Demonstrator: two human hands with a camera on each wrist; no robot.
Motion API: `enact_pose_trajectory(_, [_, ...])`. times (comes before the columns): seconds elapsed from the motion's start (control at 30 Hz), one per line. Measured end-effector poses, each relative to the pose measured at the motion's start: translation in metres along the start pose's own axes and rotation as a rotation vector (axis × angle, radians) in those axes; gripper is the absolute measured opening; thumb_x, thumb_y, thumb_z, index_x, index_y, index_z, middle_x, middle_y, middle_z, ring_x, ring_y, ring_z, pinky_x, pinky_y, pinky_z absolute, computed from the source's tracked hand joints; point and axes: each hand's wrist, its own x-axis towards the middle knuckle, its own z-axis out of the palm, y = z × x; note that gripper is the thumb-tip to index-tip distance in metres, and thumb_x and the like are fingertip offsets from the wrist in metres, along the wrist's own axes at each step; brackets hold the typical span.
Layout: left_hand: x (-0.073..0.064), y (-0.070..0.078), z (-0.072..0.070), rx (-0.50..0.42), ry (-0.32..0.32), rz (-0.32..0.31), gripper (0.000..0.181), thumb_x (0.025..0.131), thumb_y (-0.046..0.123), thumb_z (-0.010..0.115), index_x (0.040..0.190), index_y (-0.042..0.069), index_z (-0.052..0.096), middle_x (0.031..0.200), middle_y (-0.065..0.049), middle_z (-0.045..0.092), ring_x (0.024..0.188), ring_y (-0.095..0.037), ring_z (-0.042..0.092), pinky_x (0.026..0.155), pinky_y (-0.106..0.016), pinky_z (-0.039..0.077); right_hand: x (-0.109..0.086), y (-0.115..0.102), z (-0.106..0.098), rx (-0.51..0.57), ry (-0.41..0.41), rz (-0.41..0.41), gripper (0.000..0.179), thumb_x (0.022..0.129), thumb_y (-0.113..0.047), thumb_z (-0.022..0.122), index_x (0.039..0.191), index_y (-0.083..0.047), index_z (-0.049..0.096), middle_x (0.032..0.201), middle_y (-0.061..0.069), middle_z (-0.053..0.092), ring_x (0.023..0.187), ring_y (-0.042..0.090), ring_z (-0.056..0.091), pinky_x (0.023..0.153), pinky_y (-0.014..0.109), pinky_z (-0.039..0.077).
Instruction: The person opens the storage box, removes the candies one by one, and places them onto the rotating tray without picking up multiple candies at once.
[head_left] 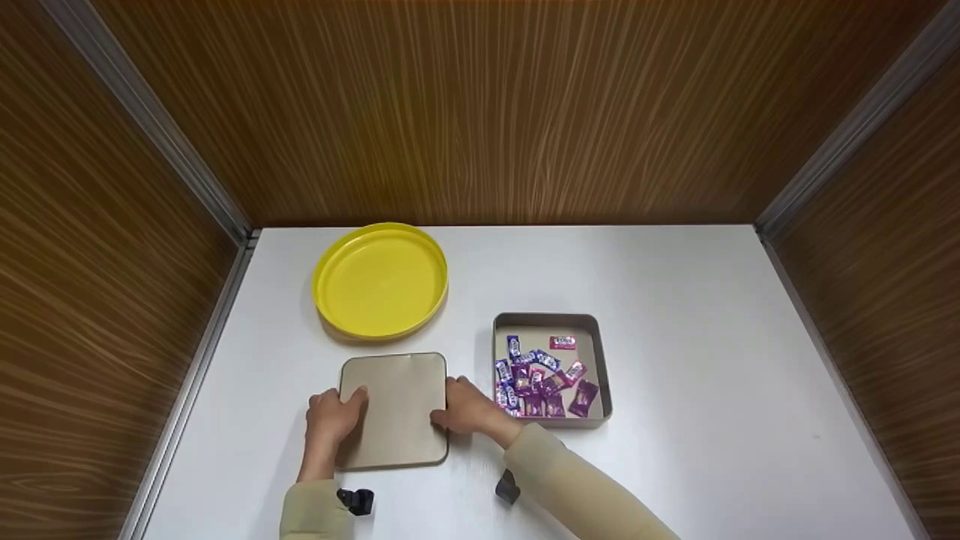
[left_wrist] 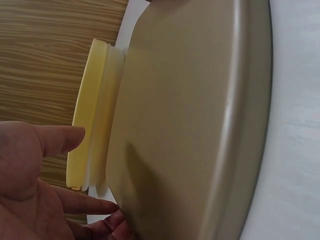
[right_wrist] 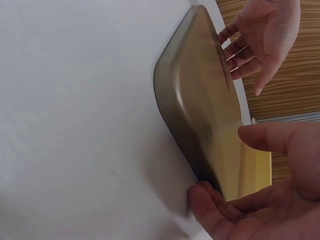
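Touching tan lid (head_left: 399, 420) — left hand (head_left: 331, 415), right hand (head_left: 468, 409), opposite edges

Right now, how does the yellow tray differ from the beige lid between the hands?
The yellow tray is round; the beige lid is roughly square. The tray is bright yellow, the lid beige. The left hand and right hand touch the lid; neither touches the tray. In the head view, both lie left of the candy tin.

Brn wood-grain walls (head_left: 487, 112), wht tabletop (head_left: 675, 337), gry corner strips (head_left: 152, 116)
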Motion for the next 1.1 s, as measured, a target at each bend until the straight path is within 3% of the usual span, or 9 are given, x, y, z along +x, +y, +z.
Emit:
enact_pose_trajectory(0.23, [0.001, -0.002, -0.003, -0.003, -0.032, -0.029, 0.078, 0.099, 0.038, 0.049, 0.142, -0.022, 0.023, 0.139, -0.043, 0.026, 0.13, -0.054, 0.032, 0.107, -0.061, 0.028, -0.004, -0.002, -0.012, 0.064, 0.016, 0.057, 0.065, 0.085, -0.024, 0.072, 0.134, 0.011, 0.046, 0.117, 0.024, 0.056, 0.112, 0.033, 0.054, 0.102, 0.043, 0.043])
enact_pose_trajectory(0.37, [-0.001, 0.001, -0.004, 0.014, -0.016, -0.024, 0.078, 0.098, 0.038, 0.049, 0.145, -0.019, 0.021, 0.141, -0.042, 0.024, 0.131, -0.055, 0.029, 0.107, -0.062, 0.027, -0.006, -0.002, -0.025, 0.145, 0.027, 0.059, 0.074, 0.088, -0.025, 0.071, 0.145, 0.007, 0.035, 0.131, 0.028, 0.052, 0.122, 0.037, 0.052, 0.105, 0.046, 0.04])
enact_pose_trajectory(0.53, [-0.005, 0.012, -0.004, 0.055, 0.018, 0.055, 0.077, 0.098, 0.037, 0.052, 0.147, -0.016, 0.022, 0.143, -0.039, 0.026, 0.132, -0.054, 0.029, 0.108, -0.062, 0.028, -0.01, 0.004, -0.047, 0.245, 0.071, -0.018, 0.069, 0.09, -0.022, 0.07, 0.145, 0.004, 0.037, 0.123, 0.026, 0.055, 0.11, 0.036, 0.058, 0.094, 0.047, 0.048])
enact_pose_trajectory(0.67, [-0.006, 0.023, 0.002, 0.025, 0.046, 0.14, 0.072, 0.098, 0.032, 0.054, 0.149, -0.009, 0.026, 0.145, -0.035, 0.03, 0.132, -0.051, 0.033, 0.108, -0.059, 0.029, -0.014, 0.015, -0.068, 0.23, 0.122, -0.036, 0.069, 0.093, -0.022, 0.068, 0.148, 0.002, 0.035, 0.127, 0.025, 0.053, 0.111, 0.037, 0.057, 0.093, 0.048, 0.049])
enact_pose_trajectory(0.87, [-0.008, 0.039, 0.02, -0.052, 0.064, 0.252, 0.061, 0.098, 0.026, 0.058, 0.146, -0.005, 0.038, 0.146, -0.03, 0.036, 0.135, -0.045, 0.035, 0.111, -0.054, 0.028, -0.025, 0.04, -0.094, 0.142, 0.226, 0.005, 0.074, 0.094, -0.03, 0.066, 0.153, -0.006, 0.028, 0.142, 0.023, 0.045, 0.122, 0.038, 0.052, 0.101, 0.05, 0.044])
enact_pose_trajectory(1.03, [-0.012, 0.052, 0.035, -0.1, 0.039, 0.267, 0.058, 0.099, 0.029, 0.057, 0.146, 0.0, 0.041, 0.147, -0.028, 0.037, 0.135, -0.044, 0.037, 0.11, -0.055, 0.029, -0.036, 0.062, -0.111, 0.115, 0.313, 0.035, 0.08, 0.094, -0.031, 0.067, 0.156, -0.009, 0.021, 0.151, 0.027, 0.032, 0.134, 0.045, 0.037, 0.108, 0.059, 0.03])
enact_pose_trajectory(1.1, [-0.013, 0.057, 0.04, -0.119, 0.038, 0.29, 0.056, 0.099, 0.029, 0.057, 0.145, 0.0, 0.043, 0.146, -0.027, 0.039, 0.135, -0.044, 0.037, 0.111, -0.054, 0.029, -0.04, 0.069, -0.116, 0.128, 0.327, 0.054, 0.084, 0.093, -0.03, 0.067, 0.157, -0.011, 0.016, 0.152, 0.028, 0.028, 0.131, 0.047, 0.039, 0.106, 0.061, 0.032])
